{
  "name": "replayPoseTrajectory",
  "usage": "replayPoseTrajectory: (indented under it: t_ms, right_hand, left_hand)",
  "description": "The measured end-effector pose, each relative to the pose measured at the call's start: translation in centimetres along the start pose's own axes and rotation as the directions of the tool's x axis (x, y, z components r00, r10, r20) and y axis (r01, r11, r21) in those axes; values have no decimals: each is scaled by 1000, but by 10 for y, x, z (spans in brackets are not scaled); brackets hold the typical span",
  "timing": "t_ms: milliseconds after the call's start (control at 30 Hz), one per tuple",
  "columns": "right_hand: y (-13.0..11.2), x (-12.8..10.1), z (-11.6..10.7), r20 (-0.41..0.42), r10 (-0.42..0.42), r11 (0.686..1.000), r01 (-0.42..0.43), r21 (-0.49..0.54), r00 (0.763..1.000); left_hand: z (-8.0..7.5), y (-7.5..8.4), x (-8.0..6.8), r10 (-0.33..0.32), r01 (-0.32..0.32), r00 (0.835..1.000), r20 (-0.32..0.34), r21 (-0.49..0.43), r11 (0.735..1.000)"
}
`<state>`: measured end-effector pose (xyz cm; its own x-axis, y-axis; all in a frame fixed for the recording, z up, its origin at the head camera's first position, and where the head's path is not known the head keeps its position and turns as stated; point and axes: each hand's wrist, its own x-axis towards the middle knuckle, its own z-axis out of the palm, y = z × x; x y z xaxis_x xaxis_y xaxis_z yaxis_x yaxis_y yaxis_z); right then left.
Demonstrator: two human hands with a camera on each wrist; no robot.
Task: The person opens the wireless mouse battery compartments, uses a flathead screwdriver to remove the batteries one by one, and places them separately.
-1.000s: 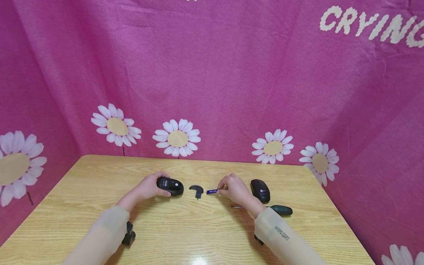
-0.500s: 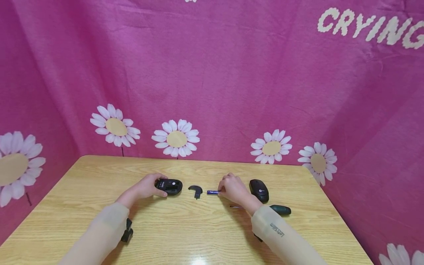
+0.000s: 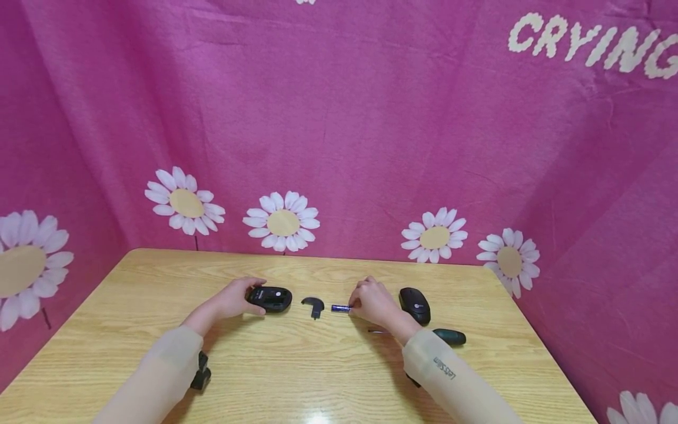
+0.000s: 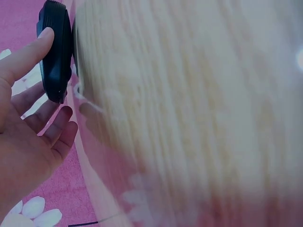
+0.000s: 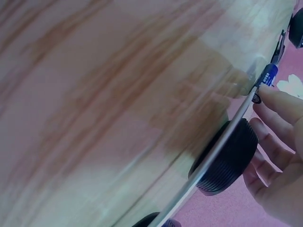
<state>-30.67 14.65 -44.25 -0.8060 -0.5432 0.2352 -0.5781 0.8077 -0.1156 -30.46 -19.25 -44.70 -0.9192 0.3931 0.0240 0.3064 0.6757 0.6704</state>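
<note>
A black mouse [image 3: 273, 298] lies underside up on the wooden table [image 3: 296, 365]. My left hand [image 3: 233, 300] is at its left end. In the left wrist view the thumb [image 4: 28, 54] rests on the mouse [image 4: 56, 52] while the other fingers stay relaxed beside it. A small black battery cover [image 3: 313, 305] lies just right of the mouse. Further right is a blue battery [image 3: 339, 308] on the table, with my right hand [image 3: 372, 301] pinching its right end. The battery [image 5: 268, 75] shows at my fingertips in the right wrist view.
A second black mouse [image 3: 415, 304] sits right of my right hand. A screwdriver with a dark green handle [image 3: 451, 337] lies near that forearm. A pink flowered cloth [image 3: 339, 147] closes off the back and sides.
My left hand has laid the tilted mouse flat with its underside up and loosened its hold. My right hand stays at the battery, almost unmoved.
</note>
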Motion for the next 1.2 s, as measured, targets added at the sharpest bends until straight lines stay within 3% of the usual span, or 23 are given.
replayPoseTrajectory:
  t_ms: [233, 533, 667, 800, 1000, 1200]
  right_hand:
    - [-3, -5, -13, -37, 11, 995, -7, 104, 999]
    - [4, -13, -31, -36, 48, 991, -43, 126, 998]
    - [11, -17, -40, -23, 78, 978, -72, 197, 997]
    - [16, -23, -47, -29, 124, 962, -113, 250, 992]
    - [24, -33, -55, -101, 141, 942, -102, 320, 985]
    - [32, -45, -56, -130, 217, 890, -142, 433, 967]
  left_hand:
    - [-4, 8, -7, 1, -1, 999, -46, 6, 1000]
    - [-6, 46, -13, -3, 2, 991, -136, -9, 1000]
    - [-2, 67, -14, -15, 8, 987, -161, -43, 999]
    - [4, 84, -12, -36, 23, 984, -177, -76, 997]
    - [19, 103, -6, -80, 48, 972, -223, -148, 988]
    - [39, 115, 1, -101, 22, 960, -261, -289, 957]
